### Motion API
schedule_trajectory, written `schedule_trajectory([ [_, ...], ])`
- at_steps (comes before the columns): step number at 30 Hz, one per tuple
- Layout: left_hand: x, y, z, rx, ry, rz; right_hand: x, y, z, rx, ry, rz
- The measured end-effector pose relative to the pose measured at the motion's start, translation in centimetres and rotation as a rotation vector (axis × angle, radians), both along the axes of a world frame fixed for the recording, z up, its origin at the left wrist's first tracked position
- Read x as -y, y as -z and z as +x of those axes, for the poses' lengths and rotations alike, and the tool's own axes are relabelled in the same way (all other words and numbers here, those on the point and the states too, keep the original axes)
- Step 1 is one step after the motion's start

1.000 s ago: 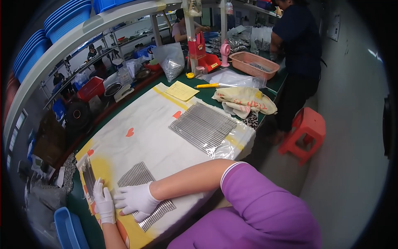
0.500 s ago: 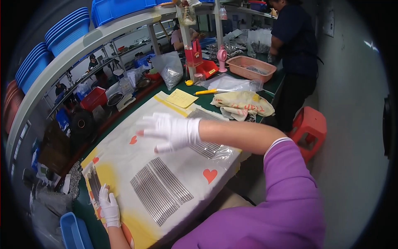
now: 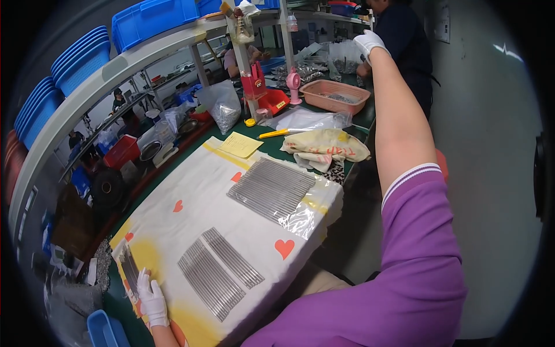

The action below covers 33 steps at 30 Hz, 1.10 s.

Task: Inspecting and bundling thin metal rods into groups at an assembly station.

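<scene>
At the left, my gloved left hand [image 3: 153, 302] rests on the cloth-covered work surface [image 3: 167, 231], fingers apart, beside a small bundle of thin metal rods [image 3: 129, 267]. My gloved right hand [image 3: 369, 44] is raised at the far right, near a person in dark clothes; its fingers are partly hidden, and nothing can be made out in it. Two rows of slim metal tubes lie side by side near me, a wider row [image 3: 209, 277] and a narrower one [image 3: 234, 257]. A larger row of tubes [image 3: 270, 188] lies farther back, over a transparent plastic sheet [image 3: 302, 221].
Behind the cloth are a yellow paper [image 3: 240, 144], a yellow cutter [image 3: 274, 133], a crumpled cloth bag [image 3: 326, 144], a pink basket [image 3: 335, 97] and a pink fan [image 3: 293, 87]. A blue bin [image 3: 107, 329] stands lower left. A shelf rail [image 3: 167, 43] arches overhead; a person [image 3: 402, 46] stands back right.
My right hand has swung from above the cloth up to the far right, uncovering the larger row of tubes. My left hand stays beside the small rod bundle. The view has shifted slightly.
</scene>
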<state>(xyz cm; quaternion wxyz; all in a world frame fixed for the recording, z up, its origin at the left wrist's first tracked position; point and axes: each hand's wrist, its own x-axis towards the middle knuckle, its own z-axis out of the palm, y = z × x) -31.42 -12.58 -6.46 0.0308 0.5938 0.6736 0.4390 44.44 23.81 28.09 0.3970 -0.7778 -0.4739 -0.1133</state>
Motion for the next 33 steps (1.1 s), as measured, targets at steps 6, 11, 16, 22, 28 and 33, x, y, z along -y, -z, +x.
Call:
schedule_trajectory([
  [6,-1.5,-0.1,0.7,-0.016,0.045,0.028,1.2,0.6,-2.0,-0.025,-0.132,0.001],
  [11,2.1,0.0,-0.4,0.000,-0.070,-0.005,15.3,3.1,-26.2,-0.039,-1.196,-0.299],
  [16,1.2,-1.0,1.0,-0.022,-0.041,-0.015,30.2,12.7,-30.2,0.372,-2.400,-0.651],
  [22,0.9,-0.6,0.4,-0.033,-0.010,-0.002,34.8,24.9,-26.9,-0.011,-2.560,-0.814],
  [28,0.9,-0.6,0.0,-0.010,-0.027,-0.028,32.2,21.6,-23.7,0.661,-1.429,-1.460],
  [33,1.3,-0.4,-0.4,-0.018,-0.045,-0.027,34.9,19.2,-26.7,-0.133,-2.727,-0.444],
])
